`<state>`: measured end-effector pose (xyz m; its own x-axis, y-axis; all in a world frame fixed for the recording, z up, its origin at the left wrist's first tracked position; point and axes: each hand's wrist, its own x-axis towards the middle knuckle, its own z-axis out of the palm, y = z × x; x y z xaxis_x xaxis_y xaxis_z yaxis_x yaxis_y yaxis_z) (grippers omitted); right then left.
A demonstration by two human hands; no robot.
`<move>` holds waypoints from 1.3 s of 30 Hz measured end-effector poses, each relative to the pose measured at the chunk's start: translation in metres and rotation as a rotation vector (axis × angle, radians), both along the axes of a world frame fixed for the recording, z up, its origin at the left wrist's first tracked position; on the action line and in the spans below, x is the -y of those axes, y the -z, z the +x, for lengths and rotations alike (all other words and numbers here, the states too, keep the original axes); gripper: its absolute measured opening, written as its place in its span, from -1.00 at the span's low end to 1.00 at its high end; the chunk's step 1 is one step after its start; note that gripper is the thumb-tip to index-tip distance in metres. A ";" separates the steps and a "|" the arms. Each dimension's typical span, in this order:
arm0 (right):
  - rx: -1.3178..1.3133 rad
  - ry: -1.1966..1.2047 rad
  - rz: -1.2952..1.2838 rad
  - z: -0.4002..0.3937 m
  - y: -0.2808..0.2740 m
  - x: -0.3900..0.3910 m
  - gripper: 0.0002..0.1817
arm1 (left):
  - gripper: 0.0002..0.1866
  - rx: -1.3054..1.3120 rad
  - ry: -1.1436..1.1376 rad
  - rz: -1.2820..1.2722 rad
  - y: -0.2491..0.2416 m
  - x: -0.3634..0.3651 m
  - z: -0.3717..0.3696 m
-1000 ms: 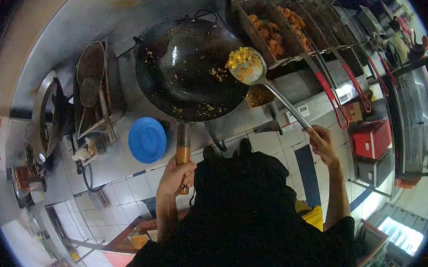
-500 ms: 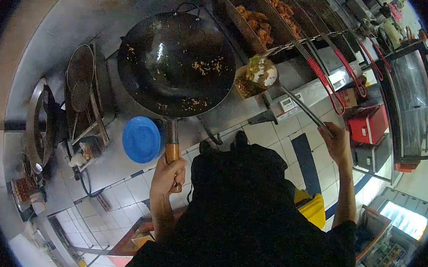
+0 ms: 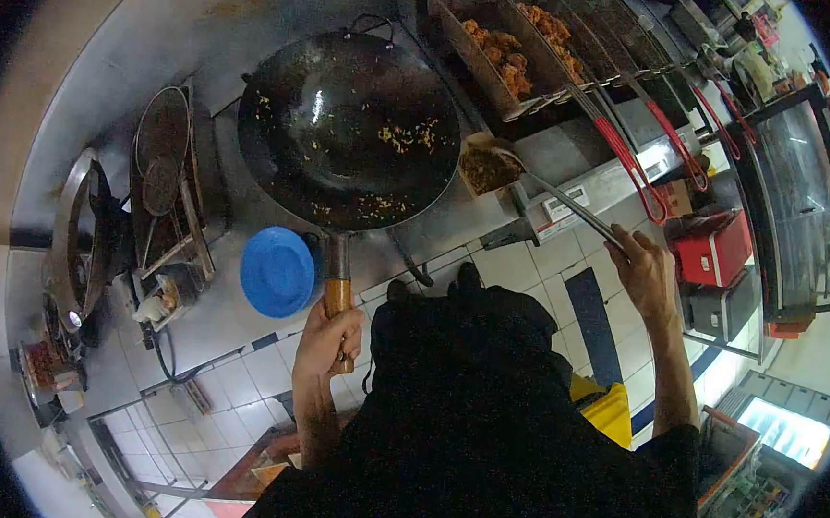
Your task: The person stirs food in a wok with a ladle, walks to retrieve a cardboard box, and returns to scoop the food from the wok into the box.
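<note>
My left hand point(image 3: 329, 342) is wrapped round the wooden handle of a large black wok point(image 3: 330, 171). Small yellowish bits of food cling to the wok's inside in patches. In my right hand point(image 3: 647, 273) is the long metal handle of a ladle point(image 3: 572, 208). Its bowl end is at a small container point(image 3: 467, 178) of dark, greenish-brown food just right of the wok; how far the bowl sits inside cannot be made out. A blue plastic bowl point(image 3: 277, 272) stands on the counter, left of the wok handle.
Fryer baskets point(image 3: 477, 56) with red handles, two holding fried pieces, are behind on the right. A round strainer point(image 3: 161, 140) lies over a pan at the left, beside another wok point(image 3: 75, 235) on its side. Red box point(image 3: 714, 249) at far right; tiled floor point(image 3: 506, 258) below.
The ladle's bowl, raised with pale and yellowish matter in it, has come down to the container. My right hand has shifted slightly left. My left hand keeps the wok handle.
</note>
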<state>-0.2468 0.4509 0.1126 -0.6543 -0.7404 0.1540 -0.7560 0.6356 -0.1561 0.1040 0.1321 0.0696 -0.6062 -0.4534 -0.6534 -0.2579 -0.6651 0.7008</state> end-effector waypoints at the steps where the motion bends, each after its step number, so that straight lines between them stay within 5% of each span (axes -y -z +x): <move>1: -0.005 -0.004 0.001 0.001 -0.001 0.000 -0.68 | -0.71 -0.005 -0.004 0.001 0.001 -0.001 0.000; 7: 0.125 -0.011 -0.212 -0.001 -0.001 -0.007 -0.74 | -0.75 -0.011 0.013 -0.003 0.003 0.002 0.004; 16: 0.921 0.419 -0.303 -0.007 -0.045 -0.007 -0.67 | -0.78 0.000 0.058 0.020 0.000 0.007 0.005; 23: 0.797 0.209 -0.134 -0.005 -0.071 0.063 -0.62 | -0.75 -0.038 0.092 -0.018 0.004 0.008 0.007; 29: 0.351 0.011 0.083 0.009 -0.076 0.117 -0.71 | -0.76 -0.102 0.090 -0.023 0.010 0.007 0.012; 32: 0.389 -0.006 0.021 0.011 -0.030 0.137 -0.71 | -0.75 -0.108 0.070 0.008 0.005 0.007 0.011; 36: 0.451 -0.166 -0.009 0.001 -0.044 0.165 -0.69 | -0.76 -0.062 0.073 -0.029 0.003 0.007 0.011; 39: 0.484 -0.051 0.105 -0.018 -0.088 0.169 -0.69 | -0.78 -0.049 0.107 -0.064 -0.001 0.010 0.012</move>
<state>-0.2646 0.2814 0.2005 -0.5948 -0.7687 -0.2354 -0.6434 0.6307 -0.4338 0.1160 0.1223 0.0709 -0.6838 -0.4243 -0.5936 -0.2896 -0.5889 0.7545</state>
